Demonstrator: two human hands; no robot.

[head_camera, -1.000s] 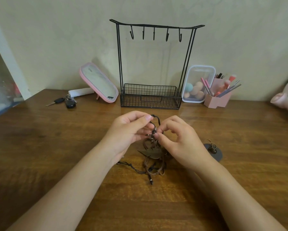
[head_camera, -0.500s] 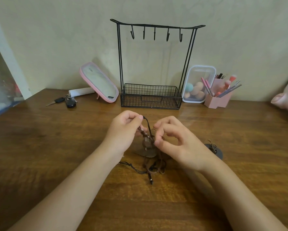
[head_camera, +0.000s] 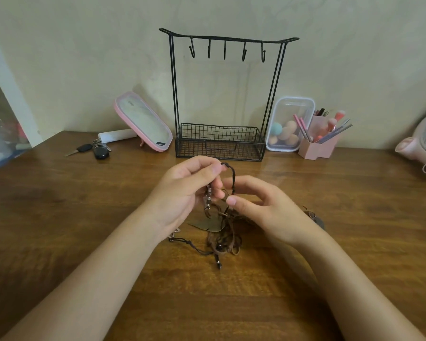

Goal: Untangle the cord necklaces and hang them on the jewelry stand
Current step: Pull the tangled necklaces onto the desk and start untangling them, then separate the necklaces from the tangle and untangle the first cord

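- The left hand is held a little above the tabletop. Its grip is narrow: thumb and forefinger pinch one dark cord of the cord necklaces at a small knot.
- From this knot the cord makes an arch down to the right hand. Its grip is also narrow, with thumb and forefinger pinching the cord, and the other fingers are loosely curled.
- A short beaded piece hangs beside the left palm.
- The rest of the necklaces lies as a brown tangle on the tabletop, below and between both hands. A flat metal pendant is in it, and one thin end reaches toward the left wrist.
- The jewelry stand stands upright behind the hands, by the wall, apart from the tangle.
- Left of the stand are a pink mirror, which is leaning, and keys.
- Right of it are a clear box with sponges and a pink holder with brushes.
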